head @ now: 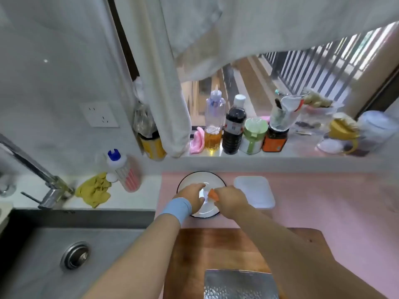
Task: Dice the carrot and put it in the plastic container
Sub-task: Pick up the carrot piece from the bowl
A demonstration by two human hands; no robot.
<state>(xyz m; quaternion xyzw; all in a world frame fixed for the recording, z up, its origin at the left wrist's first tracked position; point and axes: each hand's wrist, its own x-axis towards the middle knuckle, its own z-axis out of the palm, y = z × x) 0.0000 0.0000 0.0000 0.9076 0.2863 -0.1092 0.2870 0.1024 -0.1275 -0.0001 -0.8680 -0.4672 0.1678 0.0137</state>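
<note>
Both hands reach over a white bowl [201,174] with a dark rim, which stands on the pink surface [323,201] just beyond a wooden cutting board [216,247]. The right hand [232,200] has its fingers curled round a piece of carrot [212,194], whose orange end sticks out toward the left above the bowl. The left hand [192,196], with a blue wristband [177,209] on its wrist, lies over the bowl with its fingers bent down inside; whether it has hold of anything cannot be told. The plastic container [254,192], pale and rectangular, sits just to the right of the bowl. A cleaver [239,285] lies on the near end of the board. To the left are a sink [43,255] and a tap [43,182], and bottles [234,126] stand on the window ledge behind.
</note>
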